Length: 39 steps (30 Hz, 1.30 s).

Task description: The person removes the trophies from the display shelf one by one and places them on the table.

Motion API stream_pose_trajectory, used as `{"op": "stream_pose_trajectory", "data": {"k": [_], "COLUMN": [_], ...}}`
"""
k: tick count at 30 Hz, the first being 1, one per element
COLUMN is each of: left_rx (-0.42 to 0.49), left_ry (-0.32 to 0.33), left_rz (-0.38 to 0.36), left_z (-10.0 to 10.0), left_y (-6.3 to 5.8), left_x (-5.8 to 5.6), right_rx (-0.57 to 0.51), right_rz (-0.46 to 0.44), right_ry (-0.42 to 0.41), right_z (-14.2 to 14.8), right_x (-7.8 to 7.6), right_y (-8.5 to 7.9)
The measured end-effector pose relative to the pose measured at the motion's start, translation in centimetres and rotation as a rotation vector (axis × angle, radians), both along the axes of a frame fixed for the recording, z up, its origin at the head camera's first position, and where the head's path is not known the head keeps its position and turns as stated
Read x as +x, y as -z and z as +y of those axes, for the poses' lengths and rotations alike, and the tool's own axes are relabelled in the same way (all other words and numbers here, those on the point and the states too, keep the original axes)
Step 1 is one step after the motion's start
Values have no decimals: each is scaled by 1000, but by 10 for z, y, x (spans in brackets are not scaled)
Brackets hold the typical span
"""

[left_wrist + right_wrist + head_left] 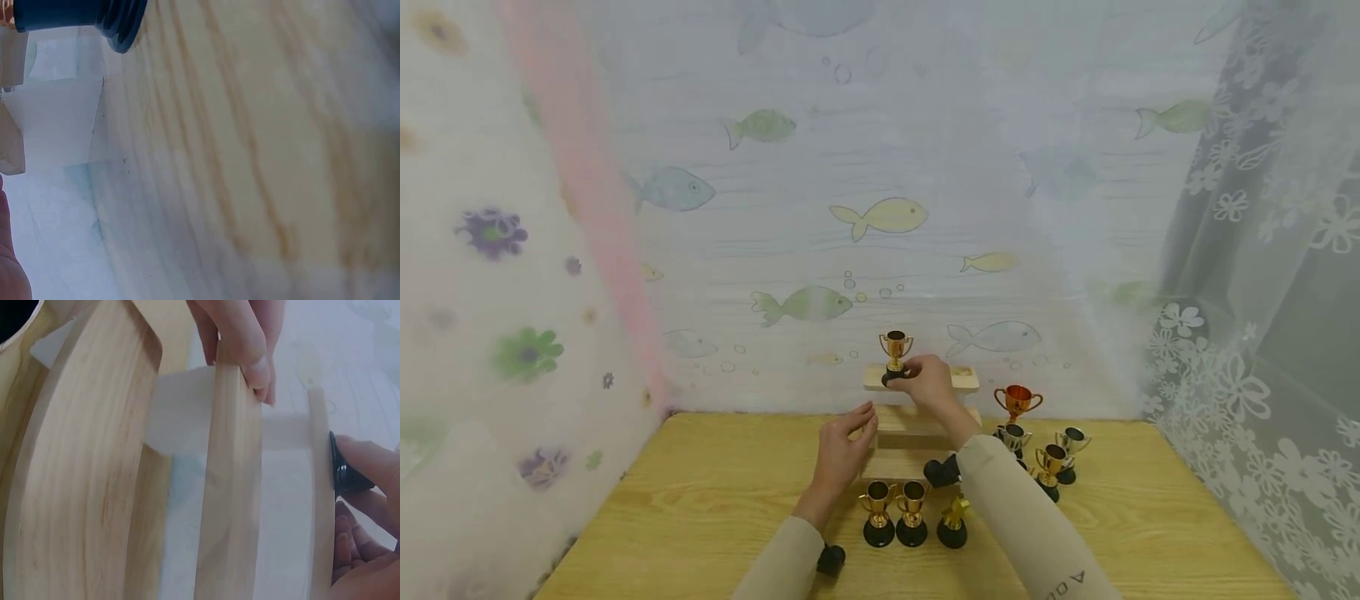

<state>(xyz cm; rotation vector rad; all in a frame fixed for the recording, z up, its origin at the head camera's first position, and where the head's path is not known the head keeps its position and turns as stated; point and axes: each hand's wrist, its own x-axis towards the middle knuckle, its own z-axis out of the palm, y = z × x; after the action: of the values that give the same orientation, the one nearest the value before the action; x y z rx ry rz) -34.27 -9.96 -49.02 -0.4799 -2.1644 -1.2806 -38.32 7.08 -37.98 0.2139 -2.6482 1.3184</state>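
Observation:
A stepped wooden display stand (pixel 910 419) stands at the back of the table, against the fish-patterned curtain. My right hand (pixel 928 385) pinches the black base (pixel 351 476) of a small gold trophy cup (pixel 896 343), which stands upright at the left part of the top step. The base sits against the top board in the right wrist view. My left hand (pixel 842 450) is at the stand's left side, lower than the right; in the right wrist view its fingers (pixel 240 331) pinch the end of the middle board (pixel 228 481).
In front of the stand are two gold trophy cups (pixel 895 510) and a gold star trophy (pixel 953 523). To the right cluster an orange-red cup (pixel 1018 402), silver cups (pixel 1072 439) and a gold cup (pixel 1051 461). Curtains (pixel 1247 367) hang around the wood-grain table (pixel 715 483).

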Motion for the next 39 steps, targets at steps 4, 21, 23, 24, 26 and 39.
{"op": "stream_pose_trajectory", "data": {"k": [4, 21, 23, 24, 26, 39], "left_rx": [3, 20, 27, 32, 40, 36], "left_ry": [5, -15, -13, -11, -8, -10], "left_rz": [3, 11, 7, 2, -9, -2], "left_z": [1, 1, 1, 1, 1, 2], "left_y": [1, 2, 3, 2, 2, 0], "left_x": [0, -4, -4, -4, -3, -2], "right_rx": [14, 48, 42, 36, 34, 67], "right_rz": [-9, -3, -13, -20, -25, -30], "right_ry": [-7, 40, 43, 47, 52, 77], "right_z": [6, 40, 44, 46, 49, 72], "right_x": [3, 11, 12, 13, 15, 20], "right_y": [-1, 0, -1, -2, -3, -4]}}
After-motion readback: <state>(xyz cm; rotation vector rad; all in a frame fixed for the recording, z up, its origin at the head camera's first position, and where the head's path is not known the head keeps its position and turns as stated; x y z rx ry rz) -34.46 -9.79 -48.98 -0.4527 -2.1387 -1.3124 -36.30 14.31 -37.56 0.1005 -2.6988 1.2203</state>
